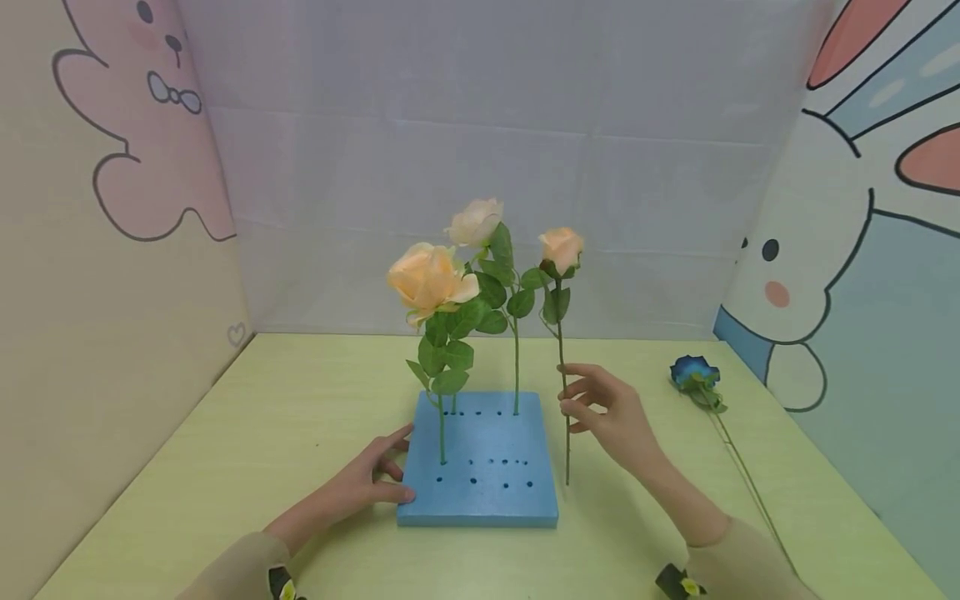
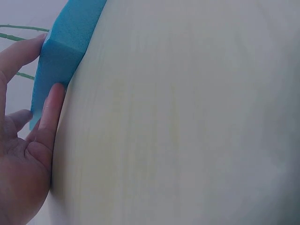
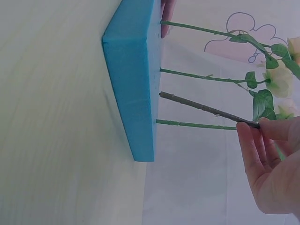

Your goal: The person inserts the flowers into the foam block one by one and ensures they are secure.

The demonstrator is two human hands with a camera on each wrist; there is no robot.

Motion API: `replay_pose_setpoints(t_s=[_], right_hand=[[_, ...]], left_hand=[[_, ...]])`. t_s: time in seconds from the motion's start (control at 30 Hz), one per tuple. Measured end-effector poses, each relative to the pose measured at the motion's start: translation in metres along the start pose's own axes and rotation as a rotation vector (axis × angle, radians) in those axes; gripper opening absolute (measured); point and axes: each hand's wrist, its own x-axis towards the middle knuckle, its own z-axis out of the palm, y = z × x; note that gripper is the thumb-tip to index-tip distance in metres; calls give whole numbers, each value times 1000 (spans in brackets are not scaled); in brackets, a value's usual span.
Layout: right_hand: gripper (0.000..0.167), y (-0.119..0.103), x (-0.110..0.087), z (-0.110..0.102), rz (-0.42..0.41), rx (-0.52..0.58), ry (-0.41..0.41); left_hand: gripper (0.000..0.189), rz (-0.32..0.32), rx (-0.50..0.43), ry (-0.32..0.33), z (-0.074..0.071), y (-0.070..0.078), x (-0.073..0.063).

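My right hand [image 1: 611,412] pinches the dark stem of a peach rose [image 1: 562,250] between thumb and fingers, holding it nearly upright. In the head view its lower end appears just beyond the right edge of a blue foam block [image 1: 480,504] with several small holes; whether it touches the block I cannot tell. My left hand [image 1: 367,475] rests along the block's left side, fingers and thumb touching the edge. Three green stems [image 3: 201,77] stand in the block. A large peach rose [image 1: 431,279] and a whitish rose [image 1: 476,223] show above; the third bloom is mostly hidden.
On the right of the pale table [image 1: 315,400] lies a blue rose [image 1: 693,372] with its long stem pointing toward the front. A white sheet [image 1: 480,100] hangs behind, and panels with cartoon animals stand on both sides.
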Motion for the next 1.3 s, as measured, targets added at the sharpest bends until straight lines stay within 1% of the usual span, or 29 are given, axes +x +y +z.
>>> replay_pose_setpoints(t_s=[0.47, 0.57, 0.67, 0.93, 1.17, 1.3], right_hand=[[33, -11, 11, 26, -16, 40, -4], [28, -12, 12, 32, -10, 34, 2], [25, -15, 13, 39, -8, 1, 7], [19, -21, 14, 52, -111, -91, 2], [18, -18, 17, 59, -154, -118, 1], [17, -16, 19, 62, -180, -136, 3]], left_hand=[[97, 8, -6, -4, 0, -2, 0], [97, 8, -14, -4, 1, -3, 1], [97, 9, -15, 0, 1, -4, 1], [97, 6, -13, 2, 1, -3, 0], [97, 7, -5, -1, 1, -2, 0], [97, -16, -2, -4, 1, -1, 1]])
